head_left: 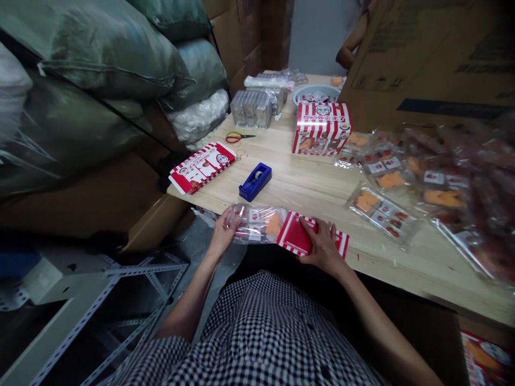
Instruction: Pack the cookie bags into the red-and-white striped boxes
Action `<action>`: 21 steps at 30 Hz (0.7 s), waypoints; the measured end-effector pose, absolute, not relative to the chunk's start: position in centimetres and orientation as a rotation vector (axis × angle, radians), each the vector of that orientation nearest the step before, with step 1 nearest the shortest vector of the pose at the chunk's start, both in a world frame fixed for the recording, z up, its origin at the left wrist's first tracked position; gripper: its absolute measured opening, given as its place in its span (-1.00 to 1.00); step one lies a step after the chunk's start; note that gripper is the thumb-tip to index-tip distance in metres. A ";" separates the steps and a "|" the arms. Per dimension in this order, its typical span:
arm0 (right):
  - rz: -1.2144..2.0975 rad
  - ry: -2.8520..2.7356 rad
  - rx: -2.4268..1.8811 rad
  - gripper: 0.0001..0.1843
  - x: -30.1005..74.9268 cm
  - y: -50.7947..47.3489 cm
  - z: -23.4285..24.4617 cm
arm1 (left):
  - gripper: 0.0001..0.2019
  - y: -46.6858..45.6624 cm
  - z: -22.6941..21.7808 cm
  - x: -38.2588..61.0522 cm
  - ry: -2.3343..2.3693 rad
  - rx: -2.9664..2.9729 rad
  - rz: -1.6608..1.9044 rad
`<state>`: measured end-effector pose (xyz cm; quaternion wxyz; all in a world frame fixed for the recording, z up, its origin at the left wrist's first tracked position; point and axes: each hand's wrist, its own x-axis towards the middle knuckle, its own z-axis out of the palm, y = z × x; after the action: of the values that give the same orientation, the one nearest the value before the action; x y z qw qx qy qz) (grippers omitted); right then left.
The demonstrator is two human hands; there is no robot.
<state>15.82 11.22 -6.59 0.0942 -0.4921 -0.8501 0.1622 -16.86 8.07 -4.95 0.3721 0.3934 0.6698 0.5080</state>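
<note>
At the near edge of the wooden table (314, 187), my left hand (223, 233) grips the left end of a clear plastic bag (257, 222) of small red, white and orange toy pieces. My right hand (322, 246) is closed on a red-and-white striped carton (300, 236). The bag's right end sits at the carton's open left end. Both are held low, just over the table's edge and above my checked skirt.
A blue tape dispenser (255, 181), flat striped carton blanks (202, 166), scissors (237, 137) and an assembled striped box (321, 128) lie further back. Several filled toy bags (434, 182) heap at right. Sacks (100, 53) stack left; another person's arm (352, 45) shows far back.
</note>
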 end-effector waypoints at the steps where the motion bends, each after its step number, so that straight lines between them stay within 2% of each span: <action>1: 0.491 -2.528 -1.449 0.17 15.8 11.2 -6.5 | -0.41 8.4 -4.6 -17.3 1.688 1.046 1.248; 5: 0.517 -2.555 -1.430 0.21 15.8 11.2 -6.2 | -0.43 9.8 -3.5 -18.0 1.493 1.122 1.033; 13: 0.486 -2.609 -1.383 0.24 16.4 11.6 -6.6 | -0.47 11.9 -2.6 -18.0 1.255 1.081 0.918; 17: 0.455 -2.621 -1.388 0.26 16.5 11.6 -6.9 | -0.41 12.2 -3.4 -18.2 1.101 1.022 0.875; 21: 0.476 -2.653 -1.365 0.26 16.4 11.7 -6.8 | -0.49 12.5 -5.1 -15.3 1.117 1.034 0.864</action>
<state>16.43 11.72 -6.77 0.0601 -0.4511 -0.8765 0.1571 -15.28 12.46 -5.13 0.6409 0.4535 0.4897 0.3792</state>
